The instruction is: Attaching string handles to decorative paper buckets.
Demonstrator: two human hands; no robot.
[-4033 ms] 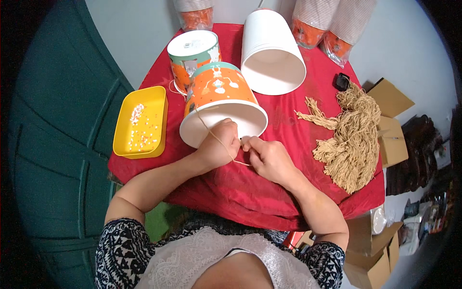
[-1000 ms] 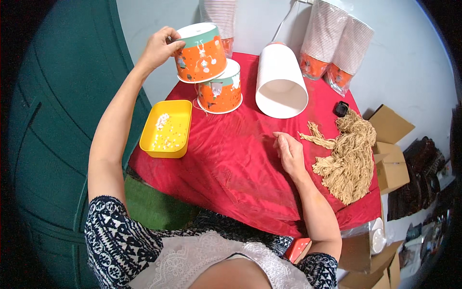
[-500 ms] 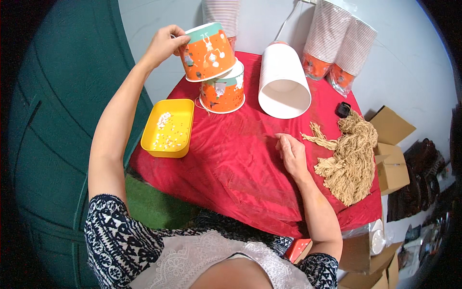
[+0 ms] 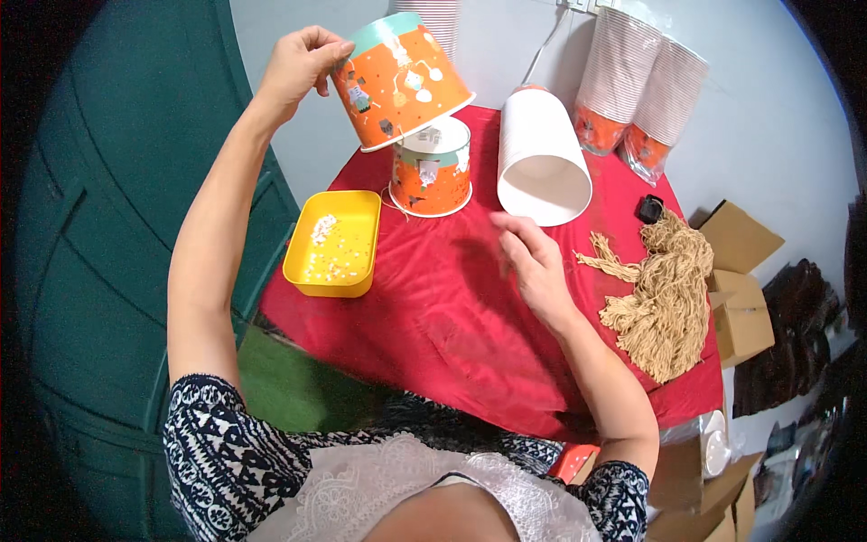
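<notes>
My left hand [image 4: 305, 68] grips an orange and teal paper tub [image 4: 397, 86] by its teal end, thumb against the outside. The tub is tilted, its wide white rim downward. Just under it, a second orange paper tub [image 4: 432, 188] stands upside down on the table, its white base partly covered by the raised one. A thin string [image 4: 394, 204] loops beside its lower edge. My right hand [image 4: 533, 257] hovers over the cloth with loosely bent fingers apart and nothing visible in them. Just beyond it lies a white stack of nested tubs [image 4: 545, 185], its open mouth toward me.
A yellow tray [image 4: 334, 287] with small white bits sits at the left. To the right lies a tan yarn bundle [image 4: 668, 298] with a black piece [image 4: 649, 209]. Bagged tub stacks [image 4: 619, 81] lean on the wall. Cardboard boxes [image 4: 741, 312] stand beyond the red cloth [image 4: 433, 334].
My left hand has lifted the tub higher and tipped it, clear of more of the lower tub. My right hand has risen slightly toward the middle, fingers loosening.
</notes>
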